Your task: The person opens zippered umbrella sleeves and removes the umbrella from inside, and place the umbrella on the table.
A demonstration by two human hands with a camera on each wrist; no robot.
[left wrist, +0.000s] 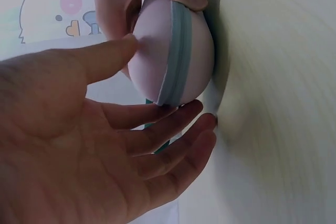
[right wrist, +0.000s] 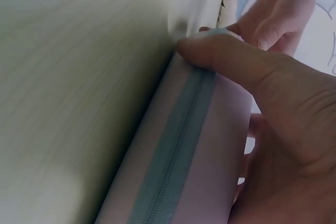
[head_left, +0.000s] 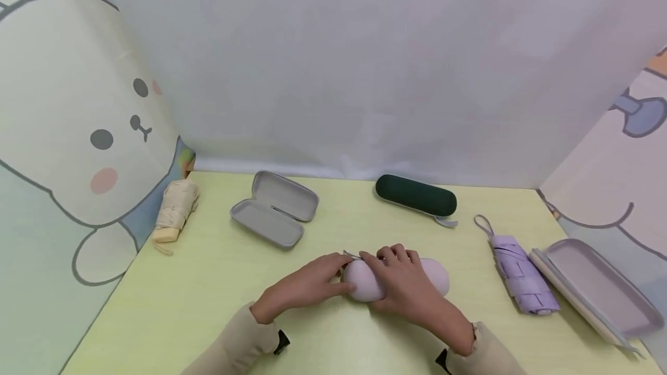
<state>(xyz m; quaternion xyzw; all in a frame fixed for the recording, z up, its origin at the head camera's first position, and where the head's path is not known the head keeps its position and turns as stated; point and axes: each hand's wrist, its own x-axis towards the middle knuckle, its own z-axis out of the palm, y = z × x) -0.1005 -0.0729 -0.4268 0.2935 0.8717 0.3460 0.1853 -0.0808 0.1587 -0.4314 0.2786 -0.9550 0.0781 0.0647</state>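
Note:
A pale pink zip case (head_left: 436, 275), rounded at its ends, lies on the table in front of me. Its grey-green zipper (right wrist: 178, 148) runs along the side in the right wrist view. My right hand (head_left: 409, 288) grips the case across its middle, thumb on the near side and fingers over the far side. At the case's left end is my left hand (head_left: 315, 282); in the left wrist view its thumb touches the case, and its loosely spread fingers reach the zippered end. A thin grey strap (head_left: 352, 255) shows beside the left fingertips.
Behind are an open grey hard case (head_left: 268, 223) and a dark green case (head_left: 416, 194). A beige folded umbrella (head_left: 177, 204) lies at the left edge. Rightward lie a purple folded umbrella (head_left: 523, 276) and an open pale purple case (head_left: 604, 288). A backdrop (head_left: 365, 74) rises behind the table.

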